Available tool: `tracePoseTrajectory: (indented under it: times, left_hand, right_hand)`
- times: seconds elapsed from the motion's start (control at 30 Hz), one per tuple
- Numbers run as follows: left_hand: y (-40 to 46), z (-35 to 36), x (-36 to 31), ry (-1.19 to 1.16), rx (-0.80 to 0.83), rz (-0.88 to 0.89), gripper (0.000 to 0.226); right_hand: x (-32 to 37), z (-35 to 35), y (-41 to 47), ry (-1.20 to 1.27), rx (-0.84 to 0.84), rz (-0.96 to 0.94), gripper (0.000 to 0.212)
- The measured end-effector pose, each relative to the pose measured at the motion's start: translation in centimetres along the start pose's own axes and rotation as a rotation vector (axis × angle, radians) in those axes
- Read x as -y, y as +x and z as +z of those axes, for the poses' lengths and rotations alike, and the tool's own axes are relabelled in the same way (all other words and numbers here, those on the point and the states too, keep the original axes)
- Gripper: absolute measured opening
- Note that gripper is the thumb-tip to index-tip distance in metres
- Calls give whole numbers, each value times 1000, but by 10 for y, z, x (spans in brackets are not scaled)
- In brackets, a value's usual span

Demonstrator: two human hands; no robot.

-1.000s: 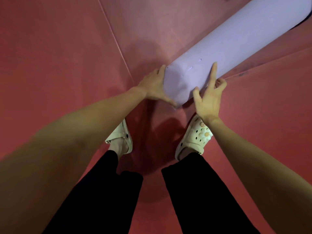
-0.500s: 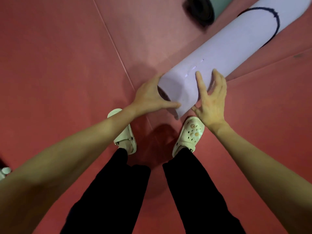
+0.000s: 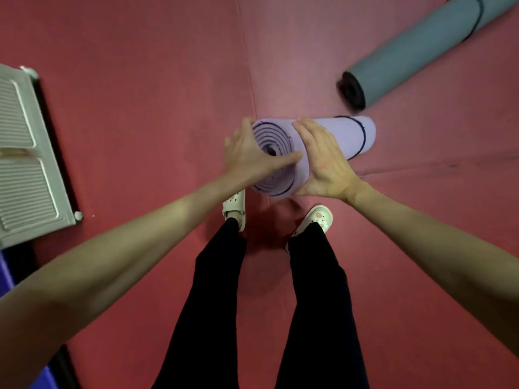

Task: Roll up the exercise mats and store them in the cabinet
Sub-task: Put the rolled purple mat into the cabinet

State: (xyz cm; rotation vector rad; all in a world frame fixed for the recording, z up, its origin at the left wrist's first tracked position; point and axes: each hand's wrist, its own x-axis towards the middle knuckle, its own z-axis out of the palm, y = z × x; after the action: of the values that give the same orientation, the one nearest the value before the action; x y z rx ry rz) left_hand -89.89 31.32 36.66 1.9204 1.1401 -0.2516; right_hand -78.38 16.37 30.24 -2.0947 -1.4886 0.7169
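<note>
Clamping the light, springy purple mat roll [image 3: 337, 136] between my left hand [image 3: 250, 155] and right hand [image 3: 323, 161], fingers spread flat, I hold near its spiral end.

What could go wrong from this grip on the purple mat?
1. The rolled purple foam mat is only pressed between the left hand and right hand near one end, so the far end may sag or slip.
2. The rolled grey mat lies on the red floor nearby, a possible trip hazard.
</note>
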Motion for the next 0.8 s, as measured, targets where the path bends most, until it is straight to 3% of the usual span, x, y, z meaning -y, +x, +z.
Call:
tracePoseTrajectory:
  times: [0.13, 0.37, 0.47, 0.57, 0.8]
  left_hand:
    - [-36, -51, 32, -238, 26, 3, 55]
    - [-107, -145, 89, -510, -183, -79, 34]
    - [-139, -197, 108, -535, -245, -73, 34]
    - [-173, -248, 130, -574, -296, -71, 37]
    - [-226, -357, 151, -561, -625, -78, 38]
  right_hand:
    - [37, -5, 20, 126, 97, -50, 122]
    - [164, -11, 69, 352, 189, -235, 113]
    - [238, -17, 90, 408, 265, -239, 102]
    - [306, -20, 110, 355, 322, -256, 103]
    - [448, -36, 152, 386, 361, -356, 106]
